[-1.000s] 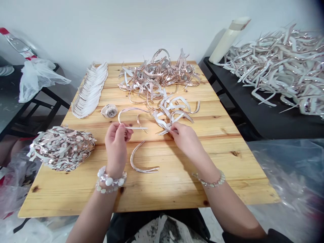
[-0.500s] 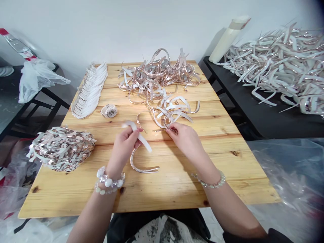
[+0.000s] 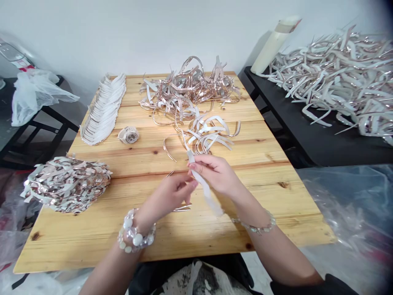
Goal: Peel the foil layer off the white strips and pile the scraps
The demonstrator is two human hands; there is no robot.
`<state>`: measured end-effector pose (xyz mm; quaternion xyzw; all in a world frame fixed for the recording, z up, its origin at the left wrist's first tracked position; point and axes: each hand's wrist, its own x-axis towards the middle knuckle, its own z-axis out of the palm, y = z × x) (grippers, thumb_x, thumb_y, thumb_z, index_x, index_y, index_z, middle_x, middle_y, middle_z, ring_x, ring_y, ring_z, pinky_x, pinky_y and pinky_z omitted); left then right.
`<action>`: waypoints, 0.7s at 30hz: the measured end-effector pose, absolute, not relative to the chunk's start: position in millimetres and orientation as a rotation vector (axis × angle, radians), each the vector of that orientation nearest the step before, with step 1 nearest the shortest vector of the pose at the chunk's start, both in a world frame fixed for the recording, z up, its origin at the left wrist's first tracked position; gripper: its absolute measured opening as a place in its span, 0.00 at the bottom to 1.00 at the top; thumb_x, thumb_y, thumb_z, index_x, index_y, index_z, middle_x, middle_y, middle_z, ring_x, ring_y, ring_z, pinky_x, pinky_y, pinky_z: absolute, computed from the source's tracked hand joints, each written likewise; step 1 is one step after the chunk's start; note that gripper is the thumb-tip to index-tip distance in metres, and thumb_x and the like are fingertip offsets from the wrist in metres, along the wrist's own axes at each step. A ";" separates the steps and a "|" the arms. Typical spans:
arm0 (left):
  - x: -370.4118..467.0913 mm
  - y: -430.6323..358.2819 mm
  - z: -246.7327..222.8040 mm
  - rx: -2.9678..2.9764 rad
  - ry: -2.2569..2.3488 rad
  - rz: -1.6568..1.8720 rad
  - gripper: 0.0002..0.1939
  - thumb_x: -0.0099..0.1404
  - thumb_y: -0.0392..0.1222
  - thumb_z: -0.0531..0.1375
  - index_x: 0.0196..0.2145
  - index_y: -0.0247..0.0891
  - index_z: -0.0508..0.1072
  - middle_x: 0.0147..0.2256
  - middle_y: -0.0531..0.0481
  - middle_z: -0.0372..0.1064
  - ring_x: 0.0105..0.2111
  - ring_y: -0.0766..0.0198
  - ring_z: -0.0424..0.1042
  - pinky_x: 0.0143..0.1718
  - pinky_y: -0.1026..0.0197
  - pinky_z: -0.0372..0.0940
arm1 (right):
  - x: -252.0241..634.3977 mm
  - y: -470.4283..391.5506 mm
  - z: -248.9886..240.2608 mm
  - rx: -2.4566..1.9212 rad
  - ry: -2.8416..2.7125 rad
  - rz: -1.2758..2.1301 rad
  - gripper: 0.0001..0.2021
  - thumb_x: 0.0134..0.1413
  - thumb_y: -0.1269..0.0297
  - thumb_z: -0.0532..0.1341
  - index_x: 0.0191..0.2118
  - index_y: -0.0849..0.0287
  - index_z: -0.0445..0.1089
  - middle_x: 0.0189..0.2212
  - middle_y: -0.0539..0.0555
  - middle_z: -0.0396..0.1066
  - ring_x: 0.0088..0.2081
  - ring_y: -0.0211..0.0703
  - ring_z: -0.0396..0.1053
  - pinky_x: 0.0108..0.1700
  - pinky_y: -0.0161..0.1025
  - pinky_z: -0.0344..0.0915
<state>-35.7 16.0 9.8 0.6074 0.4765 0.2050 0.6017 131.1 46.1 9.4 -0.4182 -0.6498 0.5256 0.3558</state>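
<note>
A curved white strip point(image 3: 204, 187), blurred at its lower end, slants between my hands above the table. My right hand point(image 3: 216, 174) pinches its upper part between thumb and fingers. From the left, my left hand point(image 3: 173, 190) meets it with thumb and fingertips closed at the strip's edge; the contact is partly hidden. Just beyond my right hand lies a loose cluster of white and rose-gold strips point(image 3: 211, 133). A thin curved rose-gold strip point(image 3: 167, 149) rests left of the cluster. Ends of other metallic strips point(image 3: 183, 208) show from under my left hand.
A tangled heap of rose-gold strips point(image 3: 196, 84) lies at the back of the wooden table point(image 3: 260, 196). On its left are a row of white strips point(image 3: 104, 110), a tape roll point(image 3: 128, 135) and a shiny bundle point(image 3: 69, 184). Another heap point(image 3: 337, 73) covers the black table point(image 3: 325, 143) at right.
My left hand has brought the white strip rightward to my right hand, which now grips it. My right hand has drawn back slightly from the loose cluster. The view has shifted a little.
</note>
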 end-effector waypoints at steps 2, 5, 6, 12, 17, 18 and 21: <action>-39.5 17.6 8.3 1.529 1.372 0.756 0.13 0.64 0.49 0.55 0.39 0.38 0.71 0.21 0.55 0.66 0.20 0.69 0.61 0.22 0.67 0.54 | 132.4 48.4 9.3 -1.111 -1.769 1.343 0.11 0.59 0.61 0.56 0.30 0.59 0.72 0.23 0.49 0.67 0.25 0.37 0.63 0.26 0.34 0.58; -45.2 19.1 8.7 1.652 1.612 1.011 0.13 0.63 0.44 0.58 0.46 0.40 0.68 0.27 0.54 0.70 0.25 0.67 0.66 0.29 0.66 0.59 | 132.9 49.3 8.9 -1.165 -1.862 1.282 0.11 0.59 0.61 0.56 0.31 0.59 0.73 0.21 0.49 0.66 0.23 0.36 0.62 0.24 0.34 0.56; -46.5 19.0 9.4 1.696 1.647 1.026 0.13 0.63 0.43 0.58 0.45 0.41 0.68 0.29 0.53 0.71 0.26 0.67 0.67 0.30 0.66 0.60 | 132.7 48.9 8.7 -1.169 -1.876 1.263 0.12 0.59 0.61 0.56 0.30 0.59 0.74 0.21 0.49 0.67 0.23 0.37 0.62 0.23 0.34 0.57; -48.4 16.5 12.7 1.954 1.704 0.946 0.07 0.64 0.40 0.55 0.36 0.40 0.73 0.31 0.50 0.73 0.28 0.64 0.68 0.33 0.63 0.59 | 133.3 49.8 2.8 -1.225 -2.032 0.992 0.11 0.60 0.63 0.56 0.32 0.56 0.75 0.27 0.52 0.73 0.29 0.42 0.68 0.31 0.39 0.62; -46.5 14.1 21.2 1.555 1.425 0.898 0.08 0.61 0.43 0.59 0.28 0.38 0.74 0.24 0.52 0.71 0.23 0.66 0.64 0.26 0.65 0.58 | 132.2 52.3 0.1 -1.254 -1.983 0.603 0.06 0.57 0.64 0.61 0.40 0.55 0.72 0.39 0.56 0.74 0.44 0.51 0.68 0.48 0.48 0.61; -45.5 13.5 23.6 1.447 1.361 0.894 0.09 0.61 0.44 0.60 0.26 0.37 0.73 0.23 0.52 0.70 0.22 0.67 0.63 0.25 0.65 0.57 | 131.0 50.9 1.6 -1.257 -1.926 0.601 0.06 0.55 0.63 0.62 0.39 0.55 0.70 0.40 0.56 0.73 0.45 0.50 0.67 0.49 0.47 0.61; -41.8 11.5 28.1 1.218 1.224 0.918 0.10 0.59 0.44 0.61 0.24 0.36 0.72 0.22 0.52 0.68 0.21 0.69 0.60 0.23 0.66 0.55 | 127.0 44.1 7.9 -1.126 -1.875 0.778 0.08 0.58 0.60 0.60 0.30 0.56 0.66 0.32 0.53 0.71 0.37 0.45 0.68 0.41 0.41 0.63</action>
